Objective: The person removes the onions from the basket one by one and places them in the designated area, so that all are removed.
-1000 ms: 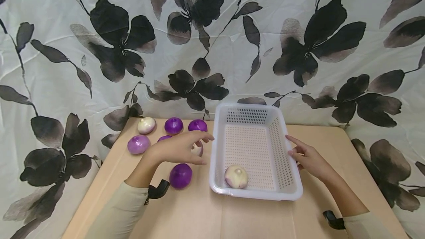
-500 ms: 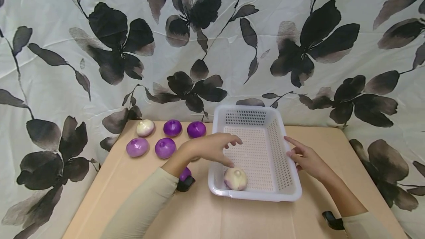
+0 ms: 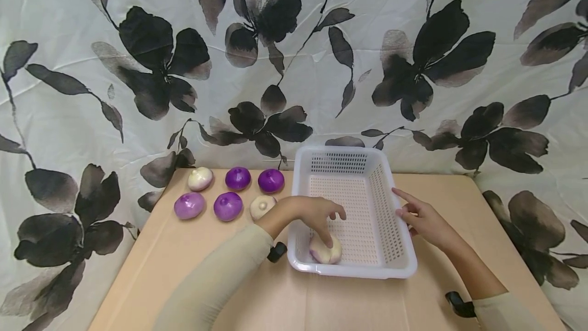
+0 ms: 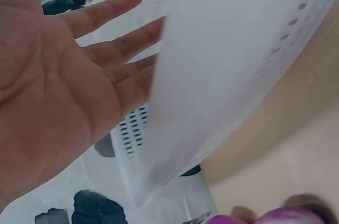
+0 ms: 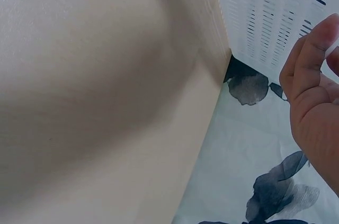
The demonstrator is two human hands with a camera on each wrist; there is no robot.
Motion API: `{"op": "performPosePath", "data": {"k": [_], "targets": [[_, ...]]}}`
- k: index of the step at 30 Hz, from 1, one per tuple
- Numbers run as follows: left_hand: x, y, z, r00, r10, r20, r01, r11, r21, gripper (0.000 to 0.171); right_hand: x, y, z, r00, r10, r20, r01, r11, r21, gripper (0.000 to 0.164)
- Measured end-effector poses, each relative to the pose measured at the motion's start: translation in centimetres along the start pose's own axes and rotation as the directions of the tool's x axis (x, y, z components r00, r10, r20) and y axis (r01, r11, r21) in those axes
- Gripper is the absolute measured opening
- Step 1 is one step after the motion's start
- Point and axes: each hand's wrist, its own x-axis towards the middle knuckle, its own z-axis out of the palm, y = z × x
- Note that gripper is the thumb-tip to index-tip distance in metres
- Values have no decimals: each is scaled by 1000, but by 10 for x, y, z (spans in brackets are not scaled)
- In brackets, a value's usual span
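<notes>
A white plastic basket (image 3: 353,269) with perforated walls stands on the table, tilted slightly off square. Inside, at its near left corner, lies a pale peeled onion (image 3: 323,254). Over that onion is my left hand (image 3: 317,213), reaching across the left rim with fingers spread loosely; its thumb overlaps the onion in the head view, and contact is unclear. In the left wrist view the palm (image 4: 58,91) shows bare, with fingertips partly hidden behind the basket wall (image 4: 212,65). My right hand (image 3: 424,221) holds the basket's right rim, thumb on top and other fingers bent outside.
Left of the basket several onions sit on the wooden table (image 3: 298,300): a pale onion (image 3: 262,207) beside my left wrist, a purple onion (image 3: 228,206), a lilac onion (image 3: 189,205) and others behind. A floral curtain (image 3: 294,65) hangs at the table's back edge.
My left hand has moved right, from above the loose onions into the basket. Its sleeve now hides the nearest purple onion. The right hand keeps its place on the rim.
</notes>
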Motion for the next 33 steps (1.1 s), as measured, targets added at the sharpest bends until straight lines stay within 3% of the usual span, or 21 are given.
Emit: {"op": "performPosePath", "data": {"k": [6,12,26,33], "targets": [[8,-2,6,993,-71,96,70,997,11,76,1,-1,-2,1000,-6,-5,6,1000,-12,66],[9,-3,14,983,-120,140,115,992,46,77,1,1,-3,1000,7,-9,-7,1000,-1,66],[10,-8,25,986,-118,114,115,993,36,78,0,-1,-3,1000,6,-11,-6,1000,-18,67],[9,-8,28,990,-112,84,109,993,44,64,-1,-2,-3,1000,16,-5,-16,1000,-8,66]]}}
